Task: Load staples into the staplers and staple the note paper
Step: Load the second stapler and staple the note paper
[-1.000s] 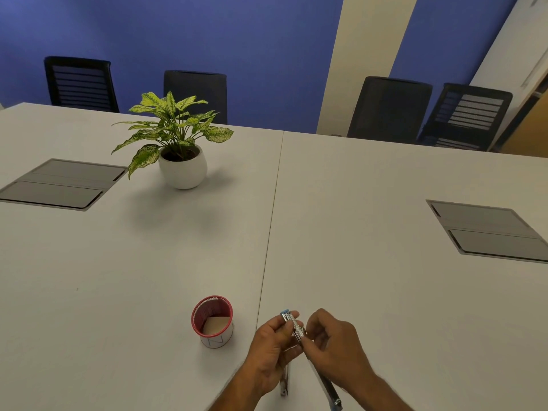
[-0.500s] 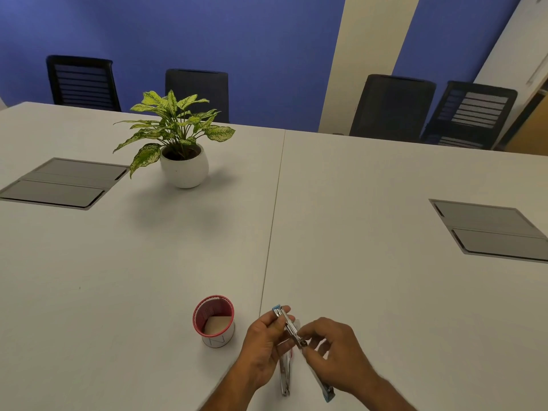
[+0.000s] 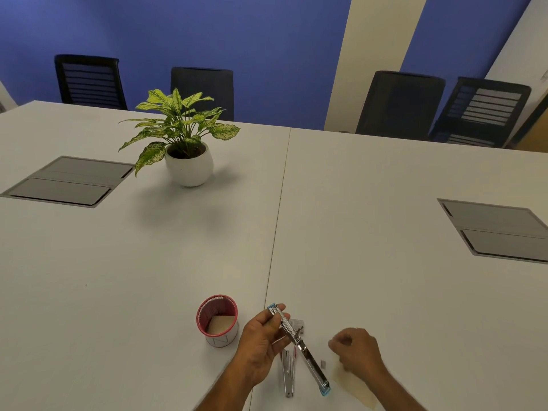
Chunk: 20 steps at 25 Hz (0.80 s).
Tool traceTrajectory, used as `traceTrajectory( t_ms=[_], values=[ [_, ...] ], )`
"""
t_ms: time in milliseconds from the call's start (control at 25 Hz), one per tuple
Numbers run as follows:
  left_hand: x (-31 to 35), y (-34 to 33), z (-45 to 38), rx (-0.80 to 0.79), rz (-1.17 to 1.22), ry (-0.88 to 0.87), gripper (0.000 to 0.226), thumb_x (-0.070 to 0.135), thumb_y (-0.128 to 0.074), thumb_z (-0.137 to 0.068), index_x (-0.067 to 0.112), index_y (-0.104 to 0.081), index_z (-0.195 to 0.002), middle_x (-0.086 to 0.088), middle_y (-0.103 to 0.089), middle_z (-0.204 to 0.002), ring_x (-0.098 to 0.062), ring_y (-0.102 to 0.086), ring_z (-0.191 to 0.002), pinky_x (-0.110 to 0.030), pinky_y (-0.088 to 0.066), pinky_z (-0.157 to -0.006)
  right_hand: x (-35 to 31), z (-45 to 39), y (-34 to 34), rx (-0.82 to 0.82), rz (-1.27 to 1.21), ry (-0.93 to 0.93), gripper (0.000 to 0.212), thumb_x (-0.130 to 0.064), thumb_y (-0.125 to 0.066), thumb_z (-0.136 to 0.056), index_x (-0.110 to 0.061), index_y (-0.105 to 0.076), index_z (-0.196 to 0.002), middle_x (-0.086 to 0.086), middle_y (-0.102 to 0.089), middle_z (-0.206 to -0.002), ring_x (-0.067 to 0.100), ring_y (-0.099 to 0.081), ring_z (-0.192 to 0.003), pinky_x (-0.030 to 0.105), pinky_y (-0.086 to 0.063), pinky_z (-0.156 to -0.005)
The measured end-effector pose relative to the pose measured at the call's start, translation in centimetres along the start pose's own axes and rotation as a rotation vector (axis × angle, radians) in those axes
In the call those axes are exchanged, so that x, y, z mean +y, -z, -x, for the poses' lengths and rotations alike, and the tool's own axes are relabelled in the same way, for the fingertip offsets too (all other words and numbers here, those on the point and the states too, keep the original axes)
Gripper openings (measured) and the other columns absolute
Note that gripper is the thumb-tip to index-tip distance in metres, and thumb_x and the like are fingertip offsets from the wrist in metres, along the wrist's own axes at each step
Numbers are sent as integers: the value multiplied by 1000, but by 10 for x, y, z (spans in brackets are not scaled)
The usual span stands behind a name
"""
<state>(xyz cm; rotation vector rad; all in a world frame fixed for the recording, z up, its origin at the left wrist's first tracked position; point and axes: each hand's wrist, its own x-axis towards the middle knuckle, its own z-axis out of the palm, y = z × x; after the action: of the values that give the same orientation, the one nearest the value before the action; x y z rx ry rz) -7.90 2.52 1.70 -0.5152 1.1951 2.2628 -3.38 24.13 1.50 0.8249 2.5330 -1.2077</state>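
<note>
The left hand [image 3: 261, 345] pinches the opened stapler [image 3: 299, 348] while the right hand [image 3: 357, 351], loosely curled, nears the staple strip [image 3: 323, 364], which could break if squeezed.

We can read almost no text here. Only the white lower part of the red-rimmed cup [image 3: 217, 321] carries a faint mark, which looks like a letter "N", but we cannot tell it with certainty. On the other things we find no label, brand or number.
</note>
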Motion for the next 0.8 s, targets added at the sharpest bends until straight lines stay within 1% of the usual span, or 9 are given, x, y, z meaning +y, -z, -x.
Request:
traceTrajectory(
  t_ms=[120, 200, 320, 400, 480, 640, 720, 760, 800],
  values=[
    [1, 1, -3, 8, 0, -6, 24, 6, -59, -96, 5, -69, -117, -5, -74, -82, -21, -73, -77, -37, -62, -71, 9, -4, -15, -58, 200, -80, 18, -32, -77, -74, -18, -69, -66, -3, -74, -73, 20, -71, -73, 31, -59, -73],
    [1, 1, -4, 12, -3, -4, 23, 6, -58, -96, 6, -69, -116, -4, -76, -81, -21, -74, -76, -36, -62, -69, 13, -6, -25, -58, 242, -115, 20, -37, -79, -68, -20, -68, -68, -7, -72, -76, 14, -69, -74, 25, -54, -69],
    [0, 1, -5, 19, 1, 3, 21, 6, -58, -96, 7, -70, -114, -6, -76, -83, -22, -74, -76, -34, -62, -67, 13, -7, -37, -48, 266, -135, 22, -39, -76, -63, -21, -65, -70, -11, -67, -74, 10, -65, -68, 20, -48, -63],
    [0, 1, -6, 22, 8, 6, 20, 6, -60, -96, 7, -72, -112, -7, -75, -86, -23, -74, -78, -35, -62, -68, 12, -8, -40, -35, 293, -126, 19, -38, -73, -65, -23, -62, -69, -13, -63, -72, 9, -61, -65, 18, -44, -60],
    [0, 0, -6, 20, 15, 9, 20, 6, -60, -96, 7, -72, -112, -8, -75, -86, -24, -73, -79, -36, -62, -68, 12, -8, -42, -28, 322, -118, 17, -37, -71, -67, -24, -60, -68, -13, -60, -72, 11, -58, -67, 17, -41, -62],
    [-1, 0, -7, 18, 22, 14, 22, 5, -59, -96, 6, -70, -114, -7, -77, -84, -24, -75, -77, -34, -62, -66, 12, -6, -42, -45, 324, -81, 10, -32, -68, -71, -25, -61, -67, -11, -66, -78, 9, -61, -73, 16, -42, -64],
    [-2, -2, -7, 18, 22, 18, 22, 5, -59, -96, 5, -69, -115, -7, -77, -84, -24, -75, -78, -35, -62, -65, 10, -5, -37, -27, 304, -36, 10, -29, -67, -71, -26, -60, -65, -12, -64, -75, 6, -58, -72, 16, -40, -62],
    [-2, -2, -7, 18, 21, 22, 23, 5, -59, -96, 5, -69, -116, -7, -77, -84, -24, -76, -78, -35, -62, -65, 7, -4, -34, -13, 274, -12, 10, -26, -68, -69, -25, -60, -64, -11, -64, -71, 6, -59, -70, 17, -40, -61],
    [-3, -2, -7, 17, 19, 24, 23, 6, -59, -96, 5, -68, -117, -7, -77, -85, -25, -76, -78, -35, -62, -66, 4, -4, -32, -1, 211, 8, 10, -21, -69, -67, -23, -61, -63, -8, -65, -68, 8, -62, -68, 19, -45, -60]
  ],
)
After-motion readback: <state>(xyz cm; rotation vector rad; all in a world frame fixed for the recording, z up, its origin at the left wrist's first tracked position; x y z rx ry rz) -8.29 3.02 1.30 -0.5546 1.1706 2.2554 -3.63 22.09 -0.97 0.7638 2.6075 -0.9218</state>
